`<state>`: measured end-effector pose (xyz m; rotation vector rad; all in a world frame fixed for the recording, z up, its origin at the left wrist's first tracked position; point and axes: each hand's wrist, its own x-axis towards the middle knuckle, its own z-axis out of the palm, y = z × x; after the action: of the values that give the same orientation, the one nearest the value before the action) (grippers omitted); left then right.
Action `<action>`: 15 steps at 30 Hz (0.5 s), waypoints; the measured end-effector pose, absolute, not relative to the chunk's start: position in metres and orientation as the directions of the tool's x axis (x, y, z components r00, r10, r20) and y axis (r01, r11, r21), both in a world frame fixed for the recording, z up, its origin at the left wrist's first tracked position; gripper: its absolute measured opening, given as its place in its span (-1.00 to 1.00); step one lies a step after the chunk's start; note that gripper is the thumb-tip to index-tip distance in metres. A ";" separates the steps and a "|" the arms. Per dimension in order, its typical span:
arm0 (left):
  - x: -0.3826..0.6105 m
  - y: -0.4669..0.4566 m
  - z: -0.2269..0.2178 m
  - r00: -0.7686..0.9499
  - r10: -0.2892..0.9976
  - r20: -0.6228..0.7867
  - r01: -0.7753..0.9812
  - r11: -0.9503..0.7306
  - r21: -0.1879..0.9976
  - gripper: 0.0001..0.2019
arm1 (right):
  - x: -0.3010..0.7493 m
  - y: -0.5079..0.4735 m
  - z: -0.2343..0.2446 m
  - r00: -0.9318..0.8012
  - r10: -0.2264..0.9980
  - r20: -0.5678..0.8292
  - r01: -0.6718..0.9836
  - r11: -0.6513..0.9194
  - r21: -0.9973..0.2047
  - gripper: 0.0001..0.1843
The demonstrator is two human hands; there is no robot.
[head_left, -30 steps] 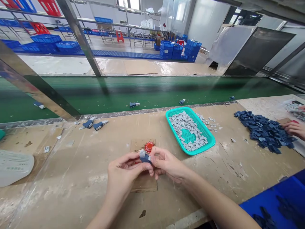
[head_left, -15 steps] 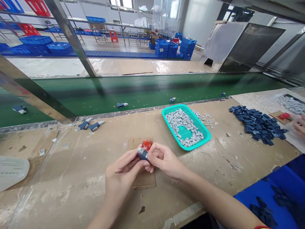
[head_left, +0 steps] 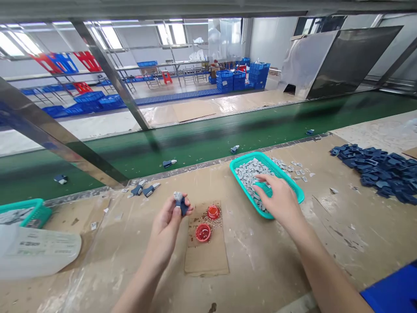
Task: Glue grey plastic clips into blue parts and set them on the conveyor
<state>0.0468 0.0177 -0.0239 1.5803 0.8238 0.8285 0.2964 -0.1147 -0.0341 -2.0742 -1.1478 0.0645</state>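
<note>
My left hand [head_left: 169, 221] is closed round a dark blue plastic part [head_left: 182, 205] with a light grey piece at its upper end. Over the teal basket [head_left: 298, 194], my right hand [head_left: 276, 195] hovers with thumb and fingers apart, nothing visible between them. Inside the basket lie many small light grey plastic pieces [head_left: 247, 170]. Between my hands, a piece of cardboard [head_left: 208, 258] bears two small red cups [head_left: 203, 233], the nearer one holding something shiny and red.
Green conveyor belt [head_left: 202, 143] crosses behind the table, carrying several blue-and-grey parts. A pile of dark blue parts [head_left: 374, 171] lies right. Two assembled parts [head_left: 150, 190] lie near the belt's edge. Left stand a whitish plastic container [head_left: 48, 250] and another teal basket [head_left: 41, 213].
My right hand has left the blue part and moved right, over the teal basket, its fingers opening. My left hand has moved left with the part. The view has shifted, uncovering both red cups.
</note>
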 end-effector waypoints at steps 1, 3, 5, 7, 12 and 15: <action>0.047 0.037 -0.022 0.512 0.849 0.135 0.162 -0.249 0.955 -0.72 | 0.307 -0.116 -0.040 0.600 0.755 0.265 0.749 -0.413 -0.519 -0.65; 0.054 0.079 -0.021 0.496 0.839 0.226 0.331 -0.423 0.844 -0.71 | 0.321 -0.115 -0.049 0.592 0.787 0.174 0.782 -0.508 -0.361 -0.51; 0.068 0.122 -0.023 0.487 0.834 0.257 0.434 -0.487 0.758 -0.70 | 0.325 -0.112 -0.054 0.575 0.814 0.086 0.789 -0.524 -0.322 -0.49; 0.086 0.159 -0.027 0.508 0.819 0.265 0.513 -0.535 0.671 -0.71 | 0.325 -0.108 -0.054 0.556 0.831 0.005 0.772 -0.514 -0.374 -0.59; 0.116 0.214 -0.025 0.590 0.778 0.216 0.639 -0.613 0.464 -0.72 | 0.325 -0.103 -0.054 0.570 0.821 -0.041 0.690 -0.505 -0.518 -0.84; 0.106 0.227 -0.015 0.573 0.800 0.175 0.716 -0.593 0.367 -0.67 | 0.325 -0.105 -0.052 0.591 0.806 0.003 0.655 -0.478 -0.586 -0.88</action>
<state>0.1060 0.2273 -0.0145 2.5513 1.2561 0.4747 0.3251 -0.1046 -0.0520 -2.2808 -1.1572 0.3709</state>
